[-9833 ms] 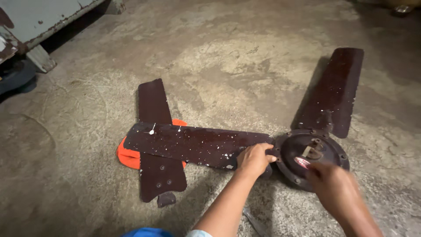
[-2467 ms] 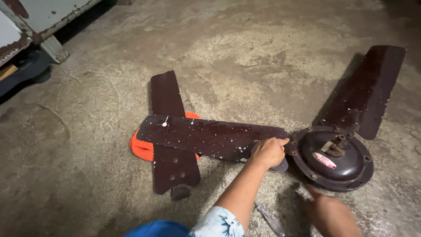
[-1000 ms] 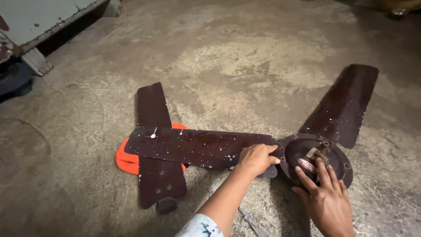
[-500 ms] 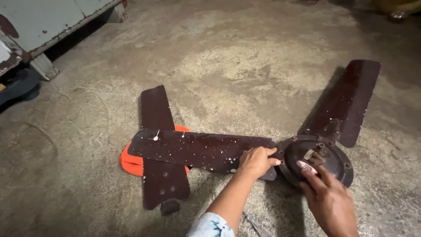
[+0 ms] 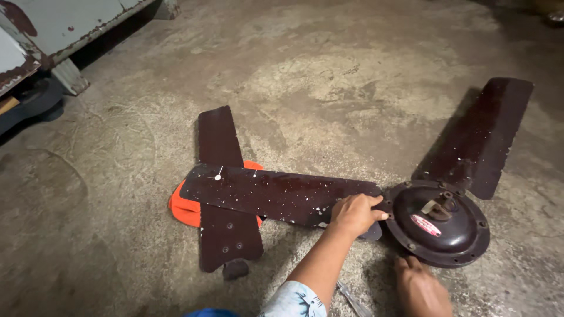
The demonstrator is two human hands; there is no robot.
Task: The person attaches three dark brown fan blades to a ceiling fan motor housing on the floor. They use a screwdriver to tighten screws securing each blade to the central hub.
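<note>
A loose blade (image 5: 222, 194) lies flat on the concrete floor (image 5: 329, 76) at the left, its screw-holed end toward the person, with an orange cloth (image 5: 183, 209) under it. Across both lies a 2nd blade (image 5: 276, 195), running right to the motor (image 5: 439, 222), the dark round fan body sitting dome-up on the floor. A 3rd blade (image 5: 479, 135) stands out from the motor toward the upper right.

The left hand (image 5: 354, 213) rests on the 2nd blade's inner end, just beside the motor rim; its grip is curled over the blade edge, fingers pressed down on the metal rather than spread. To keep that joint steady, the hand looks best kept close to the motor, weight going straight down so the blade does not pivot on the cloth.

The right hand (image 5: 422, 289) hangs low by the motor's near rim, apart from it; whether its grip is closed on anything cannot be told. A slim metal tool (image 5: 352, 299) lies on the floor between the 2 arms.
</note>
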